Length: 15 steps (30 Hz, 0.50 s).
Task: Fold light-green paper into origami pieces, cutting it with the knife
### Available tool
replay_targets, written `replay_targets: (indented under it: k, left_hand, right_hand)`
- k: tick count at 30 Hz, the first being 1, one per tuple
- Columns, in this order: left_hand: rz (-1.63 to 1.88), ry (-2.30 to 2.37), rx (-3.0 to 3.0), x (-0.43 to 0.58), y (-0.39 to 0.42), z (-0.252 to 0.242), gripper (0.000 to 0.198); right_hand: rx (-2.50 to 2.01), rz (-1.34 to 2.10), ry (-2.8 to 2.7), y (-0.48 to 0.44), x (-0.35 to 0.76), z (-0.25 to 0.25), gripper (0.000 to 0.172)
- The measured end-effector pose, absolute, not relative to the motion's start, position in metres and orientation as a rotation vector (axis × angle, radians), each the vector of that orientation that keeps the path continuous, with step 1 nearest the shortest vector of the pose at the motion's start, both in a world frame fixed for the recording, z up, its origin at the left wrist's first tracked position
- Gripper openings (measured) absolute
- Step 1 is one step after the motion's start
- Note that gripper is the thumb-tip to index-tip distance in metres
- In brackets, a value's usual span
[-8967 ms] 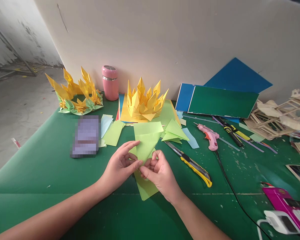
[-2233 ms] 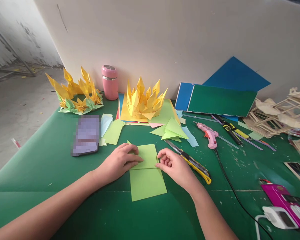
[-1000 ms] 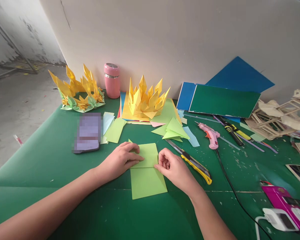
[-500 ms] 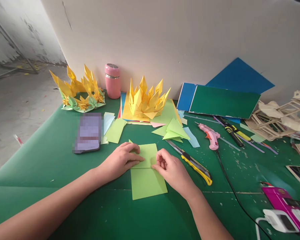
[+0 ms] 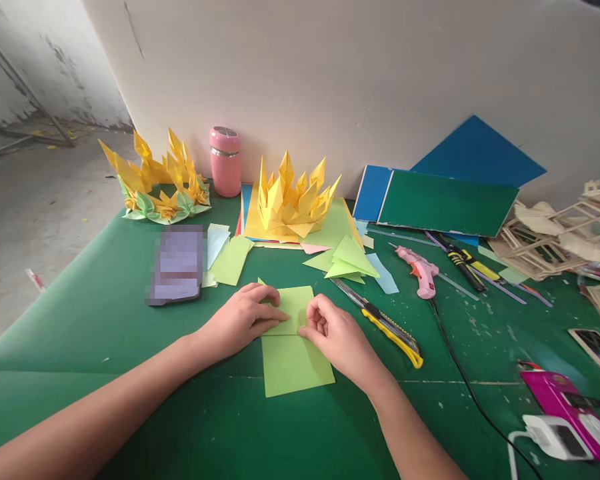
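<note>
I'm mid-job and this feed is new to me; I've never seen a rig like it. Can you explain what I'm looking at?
There is no machine here: a person works with bare hands. The only view comes from a camera on their head, looking forward and down at a green table. The left hand rests on light-green paper. The right hand touches it at a crosswise edge; whether it pinches is unclear. To the right lie a yellow cutter and a pink glue gun. Behind stand a pink bottle and two yellow paper crowns.
</note>
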State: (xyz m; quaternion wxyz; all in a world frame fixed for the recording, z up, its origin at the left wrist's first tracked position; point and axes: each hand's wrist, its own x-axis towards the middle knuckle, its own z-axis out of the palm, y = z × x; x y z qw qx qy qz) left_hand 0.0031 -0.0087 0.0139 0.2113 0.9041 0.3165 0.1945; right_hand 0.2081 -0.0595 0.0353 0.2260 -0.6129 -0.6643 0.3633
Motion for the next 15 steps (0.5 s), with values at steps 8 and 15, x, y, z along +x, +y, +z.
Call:
replay_targets:
  k: [8, 15]
  left_hand:
    - [0.558, 0.873, 2.505, 0.0038, -0.0079, 0.0134, 0.021]
    - [0.565, 0.861, 2.505, 0.0039, -0.0083, 0.0121, 0.021]
  right_hand:
    - [-1.745, 1.059, -1.78, -0.0564, 0.2039, 0.038, 0.024]
    - [-1.759, 1.141, -1.754, -0.052, 0.2009, 0.0401, 0.025]
